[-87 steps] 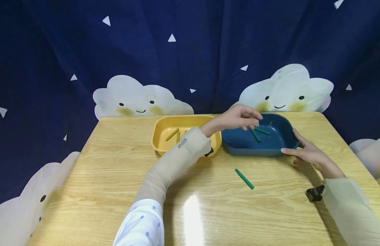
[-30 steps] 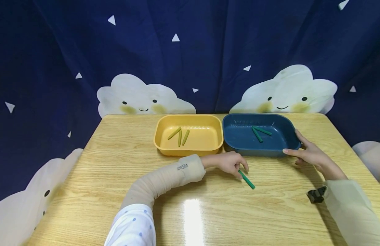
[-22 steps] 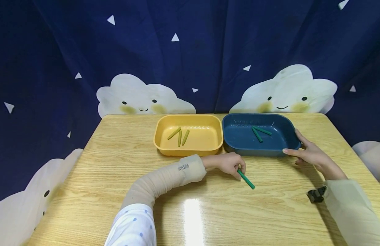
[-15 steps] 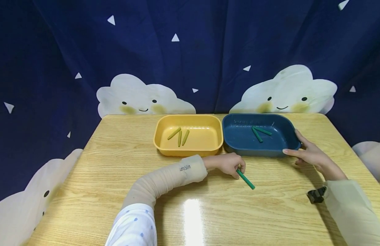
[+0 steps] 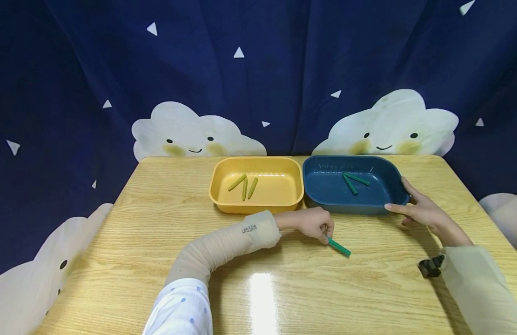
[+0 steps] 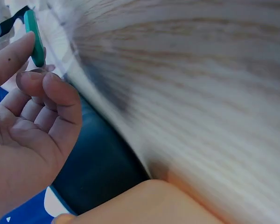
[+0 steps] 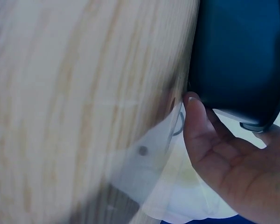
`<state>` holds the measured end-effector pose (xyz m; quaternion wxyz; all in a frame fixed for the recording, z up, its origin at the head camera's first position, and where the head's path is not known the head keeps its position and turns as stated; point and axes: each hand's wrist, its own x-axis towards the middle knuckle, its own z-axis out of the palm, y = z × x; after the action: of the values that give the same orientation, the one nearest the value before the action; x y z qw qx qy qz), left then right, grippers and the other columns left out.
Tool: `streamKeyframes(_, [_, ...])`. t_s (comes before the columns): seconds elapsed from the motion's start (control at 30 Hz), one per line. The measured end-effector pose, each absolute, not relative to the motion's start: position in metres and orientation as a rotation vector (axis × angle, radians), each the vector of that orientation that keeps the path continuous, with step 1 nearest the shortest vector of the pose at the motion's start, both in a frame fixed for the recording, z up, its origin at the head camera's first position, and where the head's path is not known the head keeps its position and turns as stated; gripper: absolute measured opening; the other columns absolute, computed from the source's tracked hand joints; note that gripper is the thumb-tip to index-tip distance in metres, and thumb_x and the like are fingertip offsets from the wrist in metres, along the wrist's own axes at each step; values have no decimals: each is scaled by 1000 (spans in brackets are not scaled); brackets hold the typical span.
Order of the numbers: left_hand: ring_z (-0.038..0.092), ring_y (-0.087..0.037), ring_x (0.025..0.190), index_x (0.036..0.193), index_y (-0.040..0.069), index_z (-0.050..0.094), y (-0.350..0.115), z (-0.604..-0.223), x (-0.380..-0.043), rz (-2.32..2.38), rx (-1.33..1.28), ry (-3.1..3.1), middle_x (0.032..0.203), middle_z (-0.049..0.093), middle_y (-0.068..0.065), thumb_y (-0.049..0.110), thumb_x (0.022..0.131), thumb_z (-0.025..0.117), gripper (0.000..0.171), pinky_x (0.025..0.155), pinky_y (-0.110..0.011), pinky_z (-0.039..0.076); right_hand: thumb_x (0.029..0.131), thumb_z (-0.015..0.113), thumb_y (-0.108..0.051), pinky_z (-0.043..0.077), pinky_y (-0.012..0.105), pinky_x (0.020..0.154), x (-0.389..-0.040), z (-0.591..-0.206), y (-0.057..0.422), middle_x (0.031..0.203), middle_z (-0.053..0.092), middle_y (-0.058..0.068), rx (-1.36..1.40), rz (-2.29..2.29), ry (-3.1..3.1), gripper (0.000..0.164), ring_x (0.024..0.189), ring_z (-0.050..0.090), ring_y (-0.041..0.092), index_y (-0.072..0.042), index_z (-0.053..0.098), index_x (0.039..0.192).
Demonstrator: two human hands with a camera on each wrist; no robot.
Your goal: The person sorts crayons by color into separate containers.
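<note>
In the head view my left hand [image 5: 313,222] pinches a green crayon [image 5: 339,247] just over the table, in front of the bins. The left wrist view shows that crayon [image 6: 34,39] between thumb and fingertips, the other fingers curled in. My right hand [image 5: 426,216] holds the right front corner of a blue bin [image 5: 346,208], thumb along the front and a finger up the right side. Inside the blue bin two green crayons [image 5: 357,179] lie touching at one end. The right wrist view shows the thumb of my right hand [image 7: 233,163] low against the bin [image 7: 240,56].
Left of the blue bin and beside it stands a yellow bin [image 5: 258,208] with three olive-yellow crayons [image 5: 245,189]. Both are near the back edge of the wooden table [image 5: 157,223]. Behind hangs a dark blue curtain [image 5: 271,83] with clouds.
My left hand has come from above the blue bin to the green crayon on the table and gripped it. The crayon has now turned flatter. My right hand has stayed at the bin's corner.
</note>
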<state>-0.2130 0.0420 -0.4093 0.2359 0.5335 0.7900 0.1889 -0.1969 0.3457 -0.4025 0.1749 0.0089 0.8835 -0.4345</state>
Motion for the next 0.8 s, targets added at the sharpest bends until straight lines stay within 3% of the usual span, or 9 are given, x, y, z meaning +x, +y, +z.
streamKeyframes(0.2, [35,-3,48,74,7,67,40,-400,-214,588,1511,2114,55,47,6,11,82,69,9,52,-14,31,85,62,-38,48,32,59,-196,-401,346,137,1,43,24,-1247,2501,102,59,54,19,-24,-24,139])
streamKeyframes(0.33, [35,-4,48,75,5,68,40,-396,-213,641,1513,2074,55,48,5,10,83,67,9,51,-15,30,85,62,-38,47,32,58,-195,-401,346,137,7,42,23,-1255,2504,102,53,51,18,-24,-24,139])
streamKeyframes(0.57, [46,-5,54,77,6,68,40,-388,-212,686,1501,2074,64,59,3,10,83,67,8,55,-14,38,84,63,-38,48,33,58,-194,-403,344,137,8,43,38,-1249,2509,103,52,52,19,-24,-23,139])
streamKeyframes(0.8, [56,-17,56,78,5,67,38,-382,-215,756,1470,2058,68,65,-5,8,83,66,6,53,-17,42,85,64,-38,48,33,57,-194,-402,344,136,8,44,33,-1260,2506,103,51,51,18,-24,-23,139])
